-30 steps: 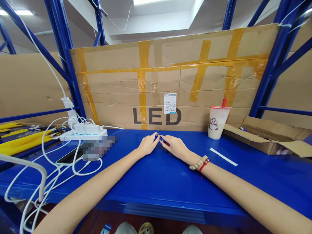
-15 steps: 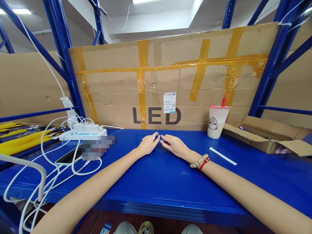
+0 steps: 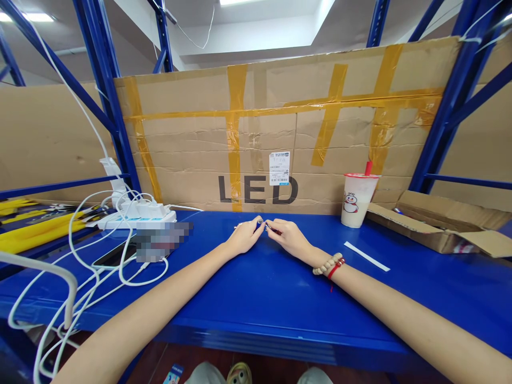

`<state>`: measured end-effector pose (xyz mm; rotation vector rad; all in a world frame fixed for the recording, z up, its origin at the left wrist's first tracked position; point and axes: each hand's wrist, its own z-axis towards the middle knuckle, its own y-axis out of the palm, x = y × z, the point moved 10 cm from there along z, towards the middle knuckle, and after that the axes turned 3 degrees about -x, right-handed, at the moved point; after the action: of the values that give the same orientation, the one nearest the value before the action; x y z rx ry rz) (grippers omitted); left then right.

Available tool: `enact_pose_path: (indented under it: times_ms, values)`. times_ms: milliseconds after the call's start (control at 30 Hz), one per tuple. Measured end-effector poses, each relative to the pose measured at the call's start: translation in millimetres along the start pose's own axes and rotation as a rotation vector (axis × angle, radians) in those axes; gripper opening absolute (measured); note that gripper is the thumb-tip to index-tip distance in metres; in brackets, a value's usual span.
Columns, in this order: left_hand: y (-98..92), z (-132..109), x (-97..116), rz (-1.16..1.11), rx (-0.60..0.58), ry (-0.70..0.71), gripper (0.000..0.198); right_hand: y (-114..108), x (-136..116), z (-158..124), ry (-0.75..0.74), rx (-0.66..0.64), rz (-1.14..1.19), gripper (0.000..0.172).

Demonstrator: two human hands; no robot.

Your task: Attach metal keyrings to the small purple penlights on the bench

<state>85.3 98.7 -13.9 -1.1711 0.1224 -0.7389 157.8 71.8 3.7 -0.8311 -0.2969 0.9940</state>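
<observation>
Both hands meet above the far middle of the blue shelf (image 3: 260, 298), in front of the cardboard. My left hand (image 3: 243, 237) is closed, thumb and fingertips pinched round a small dark, shiny piece (image 3: 260, 221) too little to name. Close beside it, my right hand (image 3: 290, 236) is closed too, its fingers curled on a slim dark item (image 3: 273, 230) that is mostly hidden. The fingertips of the two hands nearly touch. A beaded bracelet (image 3: 327, 264) and a red cord circle my right wrist.
To the right are a white paper strip (image 3: 367, 256), a drink cup with a red straw (image 3: 358, 200) and an open cardboard box (image 3: 432, 226). A power strip (image 3: 140, 216), tangled white cables (image 3: 86, 272) and a phone (image 3: 114, 257) lie left. Taped cardboard (image 3: 192, 154) walls the back.
The thumb and fingertips of my hands have shifted slightly at the small pieces. Otherwise the scene looks the same, apart from a slight camera shift.
</observation>
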Motion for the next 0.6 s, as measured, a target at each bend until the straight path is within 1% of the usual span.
enact_pose_path:
  times_ms: [133, 267, 333, 433, 500, 600]
  values:
    - [-0.2, 0.7, -2.6, 0.083, -0.008, -0.051, 0.029, -0.3, 5.8, 0.5, 0.045, 0.012, -0.005, 0.021]
    - [0.7, 1.1, -4.2, 0.166, -0.027, -0.089, 0.033, -5.8, 17.1, -0.7, 0.114, 0.075, 0.016, 0.022]
    - [2.2, 1.4, -3.0, 0.197, -0.037, -0.075, 0.034, -9.5, 19.1, -1.4, 0.128, 0.106, 0.027, 0.022]
    - [5.9, 2.4, 2.6, 0.250, -0.045, 0.001, 0.033, -12.9, 15.3, -1.3, 0.112, 0.131, 0.022, 0.022]
    - [8.3, 2.9, 5.2, 0.286, -0.046, 0.045, 0.032, -12.8, 10.9, -0.8, 0.085, 0.130, 0.020, 0.021]
    - [10.2, 3.5, 3.5, 0.308, -0.047, 0.046, 0.033, -9.7, 6.5, -0.1, 0.048, 0.113, 0.022, 0.022]
